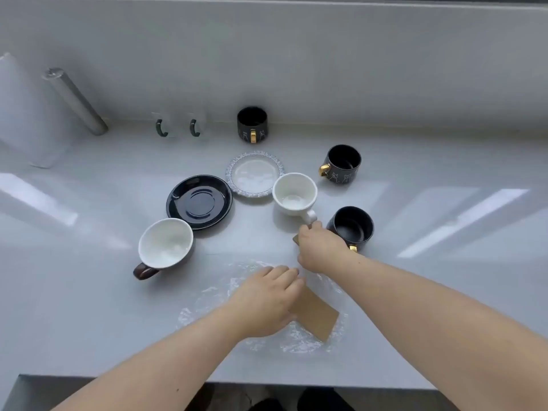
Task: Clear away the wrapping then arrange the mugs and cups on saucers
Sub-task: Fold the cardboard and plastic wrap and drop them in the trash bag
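Head view, looking down on a pale counter (89, 292): the clear plastic wrapping (299, 342) lies crumpled at lower centre, right under the left hand (264, 301), which rests flat on it with fingers curled loosely beside a brown card (315, 315) whose long axis runs toward lower right. The right hand (318, 247) sits just above, pinched shut near the white cup's (295, 192) handle; what it grips I cannot tell, perhaps a small tag. The left hand is nearer the wrap. Open counter lies lower left; the counter edge runs close below, so gathering should probably pull inward.
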